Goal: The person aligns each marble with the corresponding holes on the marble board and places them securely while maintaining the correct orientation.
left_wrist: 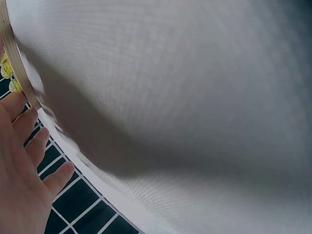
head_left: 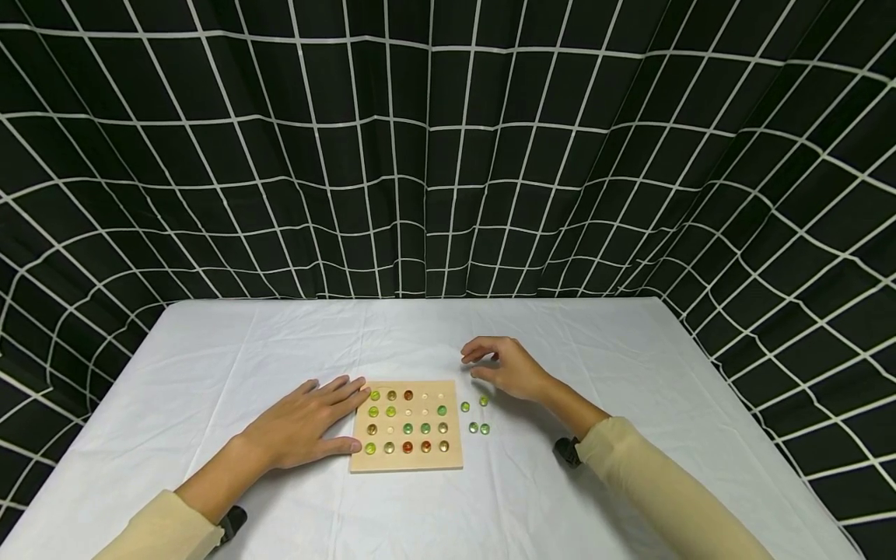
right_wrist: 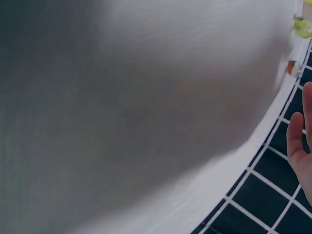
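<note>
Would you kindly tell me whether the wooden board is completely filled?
Only partly filled: colored beads sit in rows on the wooden board, but several round spots hold none.

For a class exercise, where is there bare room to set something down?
Bare table lies behind the board, toward the curtain; in front of the board, between the forearms; and outside each forearm. It's crowded at the board's left edge, where the left hand rests, and right of the board, where loose beads lie near the right hand.

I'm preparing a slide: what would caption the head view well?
The left hand touches a wooden board; the right hand hovers near four loose beads.
</note>
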Tool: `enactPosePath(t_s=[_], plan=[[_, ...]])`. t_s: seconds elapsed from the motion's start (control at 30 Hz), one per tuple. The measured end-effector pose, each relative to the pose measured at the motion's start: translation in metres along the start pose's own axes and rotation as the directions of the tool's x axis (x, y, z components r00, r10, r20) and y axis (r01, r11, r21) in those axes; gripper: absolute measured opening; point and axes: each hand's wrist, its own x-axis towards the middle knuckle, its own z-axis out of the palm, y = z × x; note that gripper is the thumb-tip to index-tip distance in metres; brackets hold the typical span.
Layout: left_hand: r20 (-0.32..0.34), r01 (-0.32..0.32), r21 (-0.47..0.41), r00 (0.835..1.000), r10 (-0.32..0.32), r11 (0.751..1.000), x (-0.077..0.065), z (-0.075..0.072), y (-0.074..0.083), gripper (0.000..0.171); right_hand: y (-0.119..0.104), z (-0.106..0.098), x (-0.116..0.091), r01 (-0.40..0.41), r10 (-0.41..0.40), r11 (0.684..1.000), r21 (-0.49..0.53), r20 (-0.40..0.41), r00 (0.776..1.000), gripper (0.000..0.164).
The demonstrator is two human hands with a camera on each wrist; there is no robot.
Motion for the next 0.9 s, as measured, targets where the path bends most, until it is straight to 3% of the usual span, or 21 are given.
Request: enactPosePath(t_s=[0.23, 0.67, 0.9], plan=[[0.003, 0.001, -0.005, 1.000, -0.001, 1.000, 0.001, 0.000, 0.000, 0.081, 0.009, -0.002, -0.001, -0.030, 0.030, 1.000, -0.008, 0.002, 1.000, 0.026], [0.001, 0.001, -0.008, 1.000, -0.001, 1.000, 0.001, 0.001, 0.000, 0.082, 0.012, 0.000, 0.003, 0.001, 0.001, 0.999, -0.046, 0.038, 0.999, 0.025], [0.004, 0.005, -0.013, 1.000, -0.005, 1.000, 0.000, 0.000, 0.000, 0.082, 0.011, 0.000, 0.004, -0.021, 0.024, 0.999, -0.044, 0.059, 0.998, 0.025]])
